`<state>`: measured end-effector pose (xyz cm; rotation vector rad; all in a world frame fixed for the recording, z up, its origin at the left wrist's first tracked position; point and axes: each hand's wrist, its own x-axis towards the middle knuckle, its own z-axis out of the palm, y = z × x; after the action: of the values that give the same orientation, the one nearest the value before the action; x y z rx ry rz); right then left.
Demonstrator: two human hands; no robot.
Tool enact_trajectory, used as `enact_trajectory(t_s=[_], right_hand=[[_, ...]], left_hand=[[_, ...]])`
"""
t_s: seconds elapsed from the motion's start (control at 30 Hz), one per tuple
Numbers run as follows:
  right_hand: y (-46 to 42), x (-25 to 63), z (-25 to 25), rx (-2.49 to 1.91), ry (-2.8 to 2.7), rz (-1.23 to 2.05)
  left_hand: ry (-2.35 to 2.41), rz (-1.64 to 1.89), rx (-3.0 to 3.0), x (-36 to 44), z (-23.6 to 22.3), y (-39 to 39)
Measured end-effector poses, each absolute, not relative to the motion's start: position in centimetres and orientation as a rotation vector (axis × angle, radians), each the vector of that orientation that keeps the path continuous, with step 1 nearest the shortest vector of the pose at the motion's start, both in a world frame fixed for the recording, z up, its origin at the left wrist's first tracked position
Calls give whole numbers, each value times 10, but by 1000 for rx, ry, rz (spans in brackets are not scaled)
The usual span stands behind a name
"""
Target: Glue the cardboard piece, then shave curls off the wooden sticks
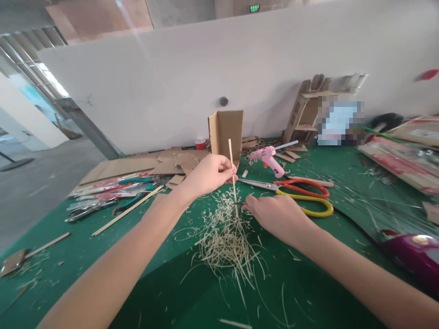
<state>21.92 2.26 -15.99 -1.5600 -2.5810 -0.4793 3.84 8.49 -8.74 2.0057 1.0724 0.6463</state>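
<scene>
A thin pale wooden stick [230, 148] stands nearly upright, pinched between the thumb and fingers of my left hand [217, 171]. Its lower end reaches down to a heap of curly wood shavings [224, 249] on the green table. My right hand [274, 214] is closed around a small knife, of which only a short dark blade [239, 203] shows; the handle is hidden in the fist. That blade lies across the stick's lower part. Just beyond my right hand, large scissors [305, 201] with one orange and one yellow handle lie on the table.
A pink glue gun [272, 162] lies behind the scissors. An upright folded cardboard piece [230, 132] stands ahead, near the white wall. Packaged tools and pliers [133, 194] lie left, beside a longer wooden strip [126, 210]. A purple object [414, 256] sits at the right edge.
</scene>
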Motion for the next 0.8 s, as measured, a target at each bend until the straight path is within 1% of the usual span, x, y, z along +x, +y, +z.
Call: enact_trajectory(t_s=[0.17, 0.37, 0.57, 0.8], right_hand=[[20, 220, -164, -1441, -2725, -415], [23, 220, -161, -1545, -2575, -431], [21, 220, -162, -1418, -2731, -373], [24, 219, -161, -1529, -2597, -422]], left_hand=[[1102, 634, 1973, 38, -88, 85], [1063, 638, 2007, 38, -88, 86], [1063, 625, 1976, 37, -89, 86], [1062, 625, 2001, 39, -88, 84]])
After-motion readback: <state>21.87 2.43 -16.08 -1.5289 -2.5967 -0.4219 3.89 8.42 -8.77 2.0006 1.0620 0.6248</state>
